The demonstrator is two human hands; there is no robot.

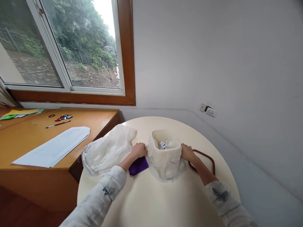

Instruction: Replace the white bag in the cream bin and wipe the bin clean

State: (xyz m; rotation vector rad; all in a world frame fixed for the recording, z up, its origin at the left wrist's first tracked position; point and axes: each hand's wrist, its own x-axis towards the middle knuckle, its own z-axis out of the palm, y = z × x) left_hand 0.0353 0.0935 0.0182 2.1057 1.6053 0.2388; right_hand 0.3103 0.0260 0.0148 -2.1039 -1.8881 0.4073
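Note:
A small bin (pixel 165 162) stands upright on the round table, with a thin white plastic bag (pixel 156 171) draped over its rim and down its outside. Inside lies a crumpled ball of printed paper (pixel 163 145). My left hand (pixel 140 150) is closed at the bin's left side, pinching the bag's edge. On the opposite side, my right hand (pixel 187 152) has its fingers curled on the bag; the fingertips are partly hidden. A folded purple cloth (pixel 138 165) lies below my left hand. Behind my right wrist rests a brown, rounded ring-shaped frame (pixel 214 164).
Left of the bin, a loose translucent plastic bag (pixel 109 151) spreads across the cream table (pixel 161 205). An adjoining wooden desk (pixel 99 121) holds white paper sheets (pixel 56 146), a pen (pixel 58 124), keys (pixel 63 117) and coloured papers (pixel 21 112). Wall sockets (pixel 211 111) are behind.

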